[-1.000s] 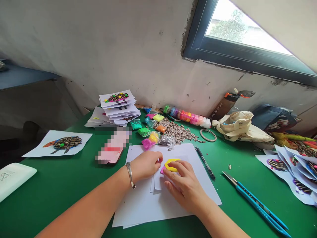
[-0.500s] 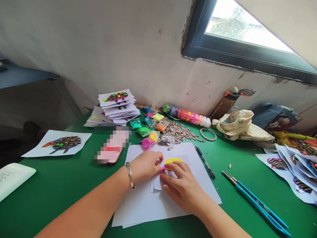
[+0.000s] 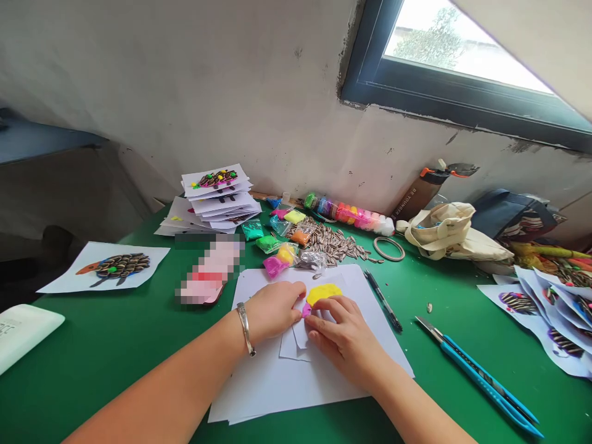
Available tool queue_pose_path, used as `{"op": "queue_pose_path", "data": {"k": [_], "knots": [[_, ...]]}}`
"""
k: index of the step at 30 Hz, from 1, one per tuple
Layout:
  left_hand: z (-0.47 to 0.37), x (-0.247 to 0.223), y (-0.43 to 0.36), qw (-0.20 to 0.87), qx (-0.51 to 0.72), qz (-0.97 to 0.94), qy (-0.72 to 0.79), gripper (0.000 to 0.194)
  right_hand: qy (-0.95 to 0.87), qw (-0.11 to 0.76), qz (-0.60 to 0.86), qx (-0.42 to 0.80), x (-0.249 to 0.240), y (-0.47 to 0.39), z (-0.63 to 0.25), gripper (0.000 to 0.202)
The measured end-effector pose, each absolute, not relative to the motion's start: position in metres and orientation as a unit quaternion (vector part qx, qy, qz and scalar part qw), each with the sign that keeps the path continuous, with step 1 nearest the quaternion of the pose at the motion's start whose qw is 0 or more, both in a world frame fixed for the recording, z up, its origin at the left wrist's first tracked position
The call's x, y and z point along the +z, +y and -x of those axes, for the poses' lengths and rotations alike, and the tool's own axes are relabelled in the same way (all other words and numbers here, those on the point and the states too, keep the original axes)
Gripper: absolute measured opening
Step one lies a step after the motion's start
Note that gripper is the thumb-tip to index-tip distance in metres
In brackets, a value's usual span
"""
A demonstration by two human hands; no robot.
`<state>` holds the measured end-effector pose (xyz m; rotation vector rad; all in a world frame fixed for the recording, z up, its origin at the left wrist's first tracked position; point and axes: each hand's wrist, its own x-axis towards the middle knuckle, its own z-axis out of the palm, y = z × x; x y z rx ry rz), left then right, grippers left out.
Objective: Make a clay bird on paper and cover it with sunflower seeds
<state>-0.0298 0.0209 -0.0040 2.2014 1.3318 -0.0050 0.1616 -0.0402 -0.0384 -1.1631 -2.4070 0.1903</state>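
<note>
A small purple piece of modelling clay (image 3: 306, 310) lies at the lower left edge of a flat yellow clay shape (image 3: 324, 293). My left hand (image 3: 276, 308), with a silver bracelet at the wrist, pinches at the purple clay with thumb and forefinger. From the right, my right hand (image 3: 345, 333) rests over the small paper, its bent fingers apart and a fingertip against the purple clay. Under the hands are small white paper pieces (image 3: 292, 349), on larger white sheets (image 3: 277, 394).
Clay packets (image 3: 276, 266) and sunflower seeds (image 3: 333, 243) lie behind the sheets. A pen (image 3: 383, 302) and a blue utility knife (image 3: 485, 376) are at right. Seed pictures are stacked (image 3: 222, 206) at back left; one picture (image 3: 115, 268) lies separately. A tape roll (image 3: 389, 248) sits behind.
My right hand has shifted slightly, uncovering more of the yellow clay and the purple piece. The left hand stays nearly in place at the purple clay.
</note>
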Motion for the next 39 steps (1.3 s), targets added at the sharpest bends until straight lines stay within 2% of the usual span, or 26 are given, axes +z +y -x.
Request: {"op": "queue_pose_path", "data": {"k": [11, 22, 30, 39], "knots": [[0.032, -0.001, 0.021, 0.28, -0.007, -0.828, 0.485, 0.013, -0.887, 0.22, 0.4, 0.073, -0.029, -0.04, -0.171, 0.027], [0.028, -0.006, 0.019, 0.264, 0.003, -0.83, 0.491, 0.013, -0.884, 0.209, 0.417, 0.028, -0.034, -0.032, -0.172, 0.024], [0.029, -0.006, 0.02, 0.266, 0.006, -0.831, 0.49, 0.014, -0.874, 0.243, 0.419, 0.036, -0.035, -0.035, -0.173, 0.028], [0.029, -0.006, 0.02, 0.262, 0.006, -0.83, 0.493, 0.014, -0.87, 0.239, 0.428, 0.046, -0.039, -0.033, -0.168, 0.028]]}}
